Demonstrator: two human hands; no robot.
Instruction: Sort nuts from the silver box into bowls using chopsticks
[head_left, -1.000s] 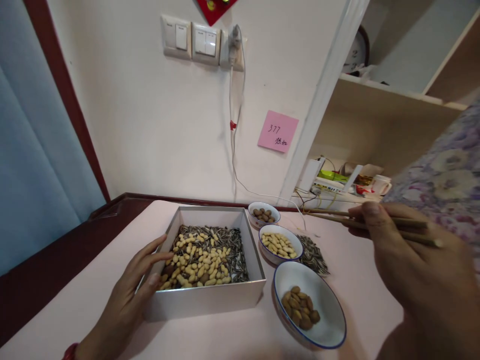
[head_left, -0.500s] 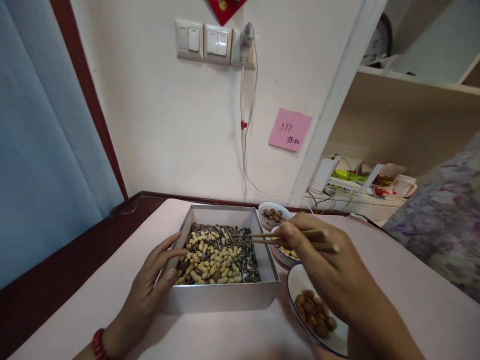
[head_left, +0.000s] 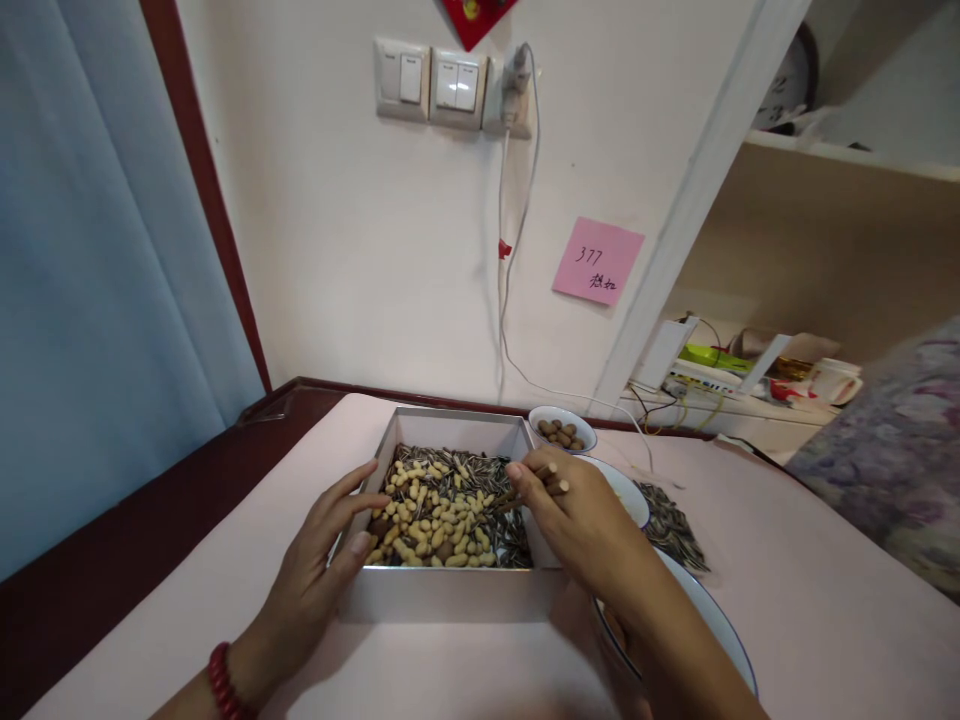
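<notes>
— What was hard to make out?
— The tips of the chopsticks [head_left: 559, 488] were lost among the sunflower seeds [head_left: 480, 465]; whether anything was pinched there could not be told. The large bowl [head_left: 712, 620] was partly covered by the right forearm [head_left: 667, 620], its contents barely shown, and the middle bowl [head_left: 628, 492] was half masked by the right hand [head_left: 577, 510].
— How were the hands held?
— The chopsticks were grasped in the right hand. The left hand [head_left: 319, 570] was laid loosely on the rim of the box [head_left: 450, 595], fingers spread.
— And the box?
— It was set between both hands, silver-grey and open-topped. Pale peanuts [head_left: 442, 520] in their shells were heaped mid-box; striped seeds were spread beyond them and toward the right hand. Darker nuts [head_left: 380, 525] were seen by the left fingertips.
</notes>
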